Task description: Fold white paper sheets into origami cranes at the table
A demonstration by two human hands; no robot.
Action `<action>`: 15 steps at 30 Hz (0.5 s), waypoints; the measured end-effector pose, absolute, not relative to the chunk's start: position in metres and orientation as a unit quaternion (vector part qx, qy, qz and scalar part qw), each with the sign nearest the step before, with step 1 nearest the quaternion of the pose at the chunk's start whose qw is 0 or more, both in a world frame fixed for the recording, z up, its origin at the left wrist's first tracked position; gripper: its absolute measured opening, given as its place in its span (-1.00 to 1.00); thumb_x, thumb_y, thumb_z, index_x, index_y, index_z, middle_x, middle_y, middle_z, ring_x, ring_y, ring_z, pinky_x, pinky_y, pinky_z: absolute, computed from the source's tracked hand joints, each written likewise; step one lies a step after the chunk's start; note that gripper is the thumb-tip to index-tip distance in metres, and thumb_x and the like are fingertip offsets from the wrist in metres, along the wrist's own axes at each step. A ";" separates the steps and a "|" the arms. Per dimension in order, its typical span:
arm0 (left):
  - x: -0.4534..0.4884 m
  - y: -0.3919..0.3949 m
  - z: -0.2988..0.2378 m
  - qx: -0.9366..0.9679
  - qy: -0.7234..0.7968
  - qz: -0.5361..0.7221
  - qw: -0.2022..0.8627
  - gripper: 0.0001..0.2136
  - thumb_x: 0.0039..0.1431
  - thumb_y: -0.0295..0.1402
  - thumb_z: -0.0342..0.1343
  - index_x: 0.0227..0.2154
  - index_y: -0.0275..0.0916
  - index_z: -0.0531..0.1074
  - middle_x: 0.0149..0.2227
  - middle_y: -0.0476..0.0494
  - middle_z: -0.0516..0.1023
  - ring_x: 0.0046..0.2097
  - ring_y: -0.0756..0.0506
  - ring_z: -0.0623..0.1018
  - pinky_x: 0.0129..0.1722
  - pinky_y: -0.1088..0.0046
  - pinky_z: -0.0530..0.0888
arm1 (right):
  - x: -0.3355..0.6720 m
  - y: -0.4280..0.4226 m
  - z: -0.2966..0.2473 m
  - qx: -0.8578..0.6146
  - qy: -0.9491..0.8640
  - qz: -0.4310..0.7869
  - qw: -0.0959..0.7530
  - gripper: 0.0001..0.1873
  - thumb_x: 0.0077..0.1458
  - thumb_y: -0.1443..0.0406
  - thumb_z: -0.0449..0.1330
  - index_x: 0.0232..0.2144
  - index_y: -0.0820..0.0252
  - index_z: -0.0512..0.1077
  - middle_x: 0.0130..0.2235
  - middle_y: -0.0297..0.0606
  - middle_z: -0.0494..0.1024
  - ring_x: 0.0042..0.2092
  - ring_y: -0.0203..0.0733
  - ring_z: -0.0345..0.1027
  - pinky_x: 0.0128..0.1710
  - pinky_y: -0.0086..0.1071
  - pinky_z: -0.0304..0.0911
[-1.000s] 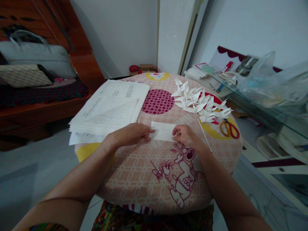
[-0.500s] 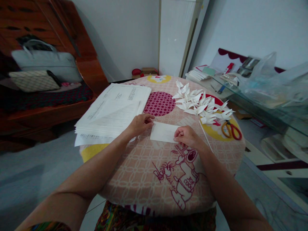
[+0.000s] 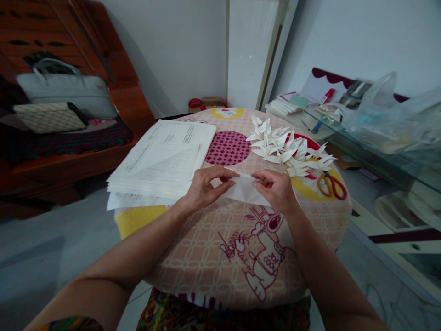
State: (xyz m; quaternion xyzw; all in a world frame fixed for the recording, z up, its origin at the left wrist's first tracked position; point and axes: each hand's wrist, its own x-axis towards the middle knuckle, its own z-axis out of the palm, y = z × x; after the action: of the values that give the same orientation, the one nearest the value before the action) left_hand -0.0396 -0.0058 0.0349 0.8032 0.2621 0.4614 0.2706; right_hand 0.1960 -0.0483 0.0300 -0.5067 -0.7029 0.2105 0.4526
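Observation:
Between my hands is a white sheet of paper point(image 3: 244, 191), its far edge lifted off the round table. My left hand point(image 3: 209, 185) pinches that edge on the left between thumb and fingers. From the other side my right hand point(image 3: 274, 187) pinches the same edge, its fingers curled. Part of the sheet lies behind my right hand. Beyond my right hand is a cluster of folded white paper cranes point(image 3: 289, 147). Left of my left hand lies a thick stack of printed paper point(image 3: 161, 156).
Orange-handled scissors point(image 3: 332, 185) lie at the table's right edge. A patterned cloth point(image 3: 196, 248) covers the table. To the right, a glass shelf point(image 3: 386, 161) bears a plastic bag point(image 3: 375, 112). A wooden bench point(image 3: 127, 105) with bags stands on the left.
The paper was a folded rectangle flat on the table; now it is opened wider and its far edge is raised. Both hands have moved closer together and pinch it.

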 end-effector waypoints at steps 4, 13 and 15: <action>-0.049 0.002 0.034 0.727 0.259 0.548 0.322 -0.73 0.35 -0.24 0.05 -0.03 -0.20 0.57 -0.21 -0.18 0.66 -0.17 -0.09 0.63 -0.07 0.32 0.55 | 0.199 -0.056 0.043 -0.509 -0.684 0.209 0.479 -0.93 0.02 0.30 0.25 -0.44 0.16 0.53 -0.41 -0.29 0.58 -0.37 -0.23 0.44 -0.33 -0.35 0.41; -0.069 0.031 0.034 0.874 0.201 0.373 0.240 -0.34 0.25 -0.34 0.16 0.38 0.00 0.10 0.40 -0.19 0.17 0.39 -0.29 0.20 0.38 0.02 0.19 | 0.204 -0.062 0.051 -0.441 -0.653 0.283 0.547 -0.84 0.03 0.14 0.31 -0.42 0.08 0.52 -0.28 -0.19 0.63 -0.16 -0.08 0.52 -0.15 -0.20 0.47; -0.066 0.026 0.037 0.888 0.188 0.364 0.207 -0.27 0.23 -0.32 0.20 0.40 -0.02 0.04 0.42 -0.20 0.11 0.41 -0.30 0.15 0.40 0.00 0.13 | 0.204 -0.061 0.049 -0.442 -0.658 0.294 0.534 -0.78 0.03 0.08 0.32 -0.43 0.08 0.52 -0.28 -0.19 0.62 -0.17 -0.09 0.52 -0.15 -0.20 0.46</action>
State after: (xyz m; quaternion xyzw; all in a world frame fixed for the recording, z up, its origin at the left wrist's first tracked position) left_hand -0.0658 0.0257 0.0374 0.8883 0.1883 0.3640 0.2072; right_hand 0.2038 -0.0605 0.0487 -0.4418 -0.6579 0.2941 0.5343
